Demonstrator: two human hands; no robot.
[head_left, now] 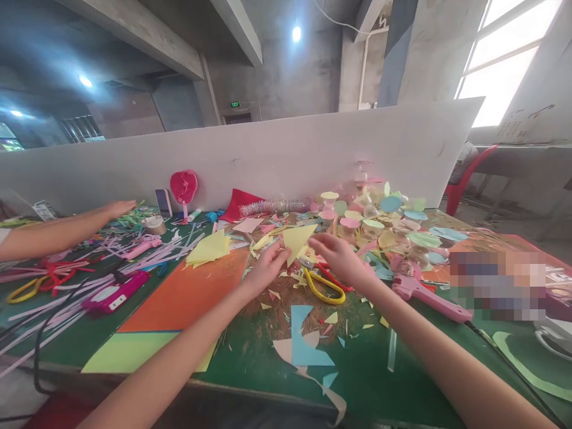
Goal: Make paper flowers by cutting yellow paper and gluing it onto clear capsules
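Note:
My left hand pinches a folded-looking piece of yellow paper between thumb and fingers, held above the table. At the paper's right edge, my right hand has its fingertips closed together; they seem to grip that edge. Just below the hands lie scissors with yellow handles, and a red handle shows beside them. A stack of yellow paper squares rests to the left on an orange sheet. Nearer me is a blue paper offcut with curved cuts, among many small scraps.
At right, a pink glue gun trails a cord. Behind it pile paper-topped clear plastic pieces. Another person's arm reaches in from the left, over strips and a magenta power strip. A white partition stands behind.

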